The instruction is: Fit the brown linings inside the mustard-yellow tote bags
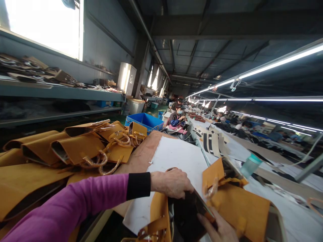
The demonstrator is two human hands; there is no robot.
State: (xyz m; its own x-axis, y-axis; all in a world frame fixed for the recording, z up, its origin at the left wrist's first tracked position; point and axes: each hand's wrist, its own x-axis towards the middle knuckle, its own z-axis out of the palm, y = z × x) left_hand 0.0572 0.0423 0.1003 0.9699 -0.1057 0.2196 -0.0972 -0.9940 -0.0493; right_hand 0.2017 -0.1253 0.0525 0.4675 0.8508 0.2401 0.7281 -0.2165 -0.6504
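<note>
A mustard-yellow handbag [159, 210] stands mouth up in front of me, its dark interior showing. My left hand [174, 183], in a purple sleeve with a black cuff, is closed over the bag's far rim. Lower right, my right hand [220, 226] grips the bag's right edge, thumb toward the dark inside. The bag's lower part falls outside the view. Just right of my right hand lies another yellow handbag [242, 205], its handle wrapped in clear plastic.
Several yellow handbags [78, 148] are piled at the left. White sheeting [176, 151] and brown material [141, 158] cover the table. A blue crate [144, 121] sits beyond the pile. At right stands a teal-lidded container [251, 165]. A seated person [175, 119] works farther along the table.
</note>
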